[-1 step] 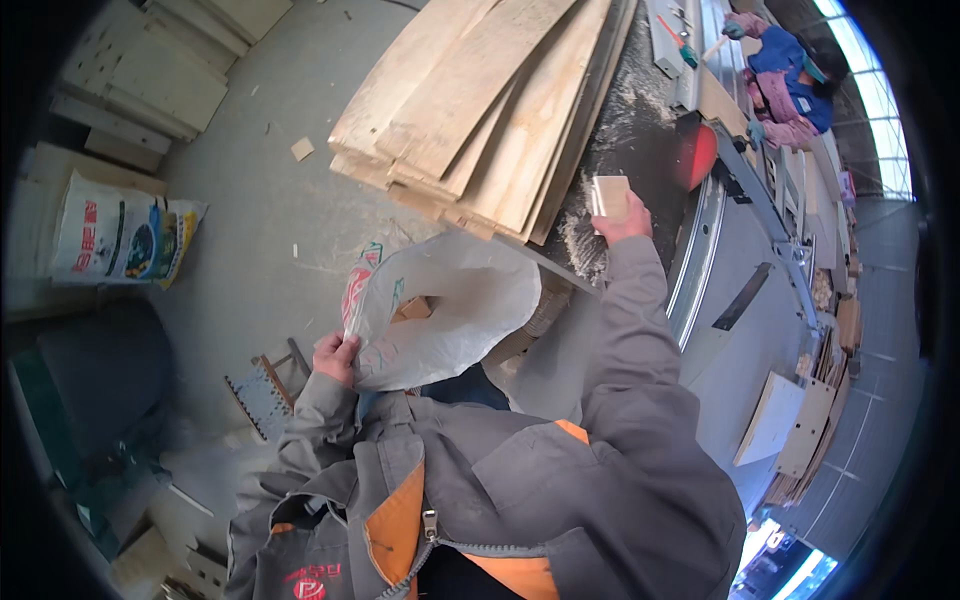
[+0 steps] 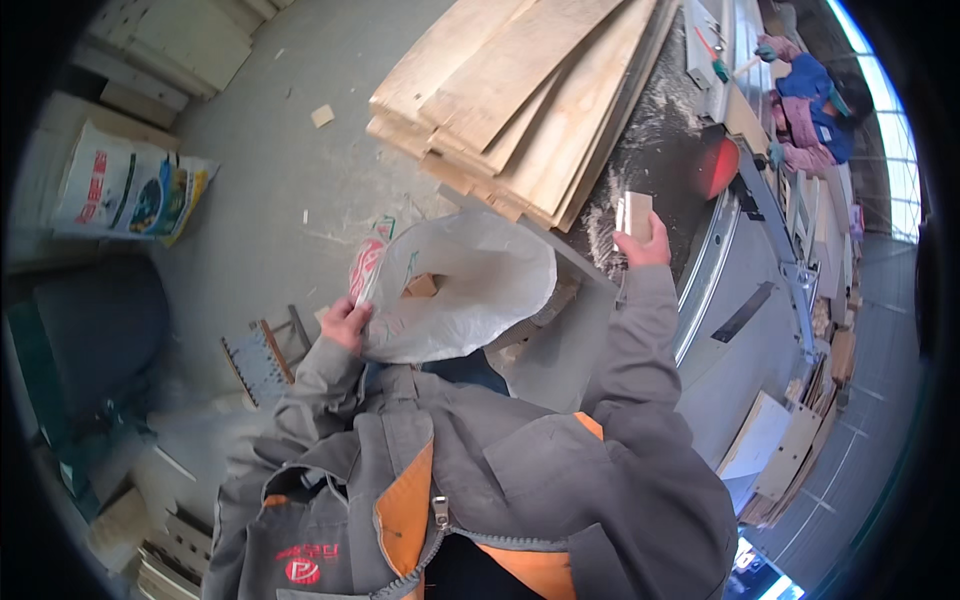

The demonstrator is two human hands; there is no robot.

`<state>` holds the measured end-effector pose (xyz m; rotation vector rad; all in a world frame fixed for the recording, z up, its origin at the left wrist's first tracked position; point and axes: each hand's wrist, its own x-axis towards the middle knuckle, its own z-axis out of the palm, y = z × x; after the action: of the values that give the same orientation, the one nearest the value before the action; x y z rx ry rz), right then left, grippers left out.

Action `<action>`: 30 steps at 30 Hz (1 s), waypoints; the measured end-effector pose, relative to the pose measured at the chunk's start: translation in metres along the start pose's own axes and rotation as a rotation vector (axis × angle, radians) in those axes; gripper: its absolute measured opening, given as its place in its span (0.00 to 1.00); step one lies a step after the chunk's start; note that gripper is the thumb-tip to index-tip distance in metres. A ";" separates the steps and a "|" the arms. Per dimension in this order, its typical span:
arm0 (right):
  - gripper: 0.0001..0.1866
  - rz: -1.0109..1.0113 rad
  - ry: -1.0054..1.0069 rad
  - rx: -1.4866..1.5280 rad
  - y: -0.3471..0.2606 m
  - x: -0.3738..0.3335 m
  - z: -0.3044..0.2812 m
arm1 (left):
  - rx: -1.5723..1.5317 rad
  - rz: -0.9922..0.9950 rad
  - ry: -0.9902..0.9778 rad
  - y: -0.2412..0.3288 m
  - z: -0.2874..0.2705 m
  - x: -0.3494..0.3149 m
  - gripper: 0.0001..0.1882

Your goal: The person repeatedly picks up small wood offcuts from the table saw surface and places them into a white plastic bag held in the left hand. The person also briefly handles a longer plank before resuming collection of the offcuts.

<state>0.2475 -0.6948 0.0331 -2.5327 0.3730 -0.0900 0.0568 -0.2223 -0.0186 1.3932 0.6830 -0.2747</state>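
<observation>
Over the bench (image 2: 652,135), the right hand (image 2: 648,243) was closed around wood (image 2: 637,213). The left hand (image 2: 345,325) pinched the bag (image 2: 505,275) by its rim.

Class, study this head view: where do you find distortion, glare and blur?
Head view: the metal rail bows toward the rim; the windows at upper right wash out to white. Head view again: the red disc looks smeared, its outline soft, while the wood pieces in the right hand show clearer edges.
</observation>
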 end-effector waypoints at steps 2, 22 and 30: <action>0.44 0.018 -0.062 0.357 -0.007 -0.064 -0.005 | -0.096 -0.017 0.013 0.005 -0.003 -0.004 0.08; 0.42 0.246 -0.447 0.002 -0.045 -0.233 0.125 | -0.174 0.104 -0.011 -0.036 -0.068 0.013 0.09; 0.38 0.254 -0.647 -0.024 -0.035 -0.254 0.127 | -0.148 0.170 -0.005 -0.040 -0.078 0.019 0.08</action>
<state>0.0311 -0.5278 -0.0496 -2.3486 0.4200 0.8095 0.0271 -0.1509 -0.0641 1.2994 0.5655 -0.0916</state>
